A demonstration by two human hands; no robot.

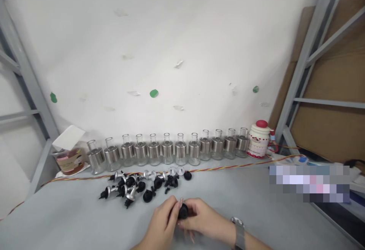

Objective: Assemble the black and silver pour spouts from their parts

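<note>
Near the front of the table, my left hand (164,219) and my right hand (201,216) meet around a black bottle-stopper piece (183,212) with a round, domed end. The right fingers and thumb pinch it from the right. On its left side, my left fingers are closed against it; whether they hold a second small part is hidden. Beyond the hands lies a loose pile of black and silver stopper parts, among them a silver-collared stopper (130,196), a black round cap (147,195) and another black cap (187,175).
Along the wall stands a row of several glass bottles (180,150) with metal sleeves. A red-lidded jar (258,140) ends it on the right, a labelled tub (71,162) on the left. Twisted wire (222,168) crosses the table (71,212). Grey shelf posts (302,67) flank both sides.
</note>
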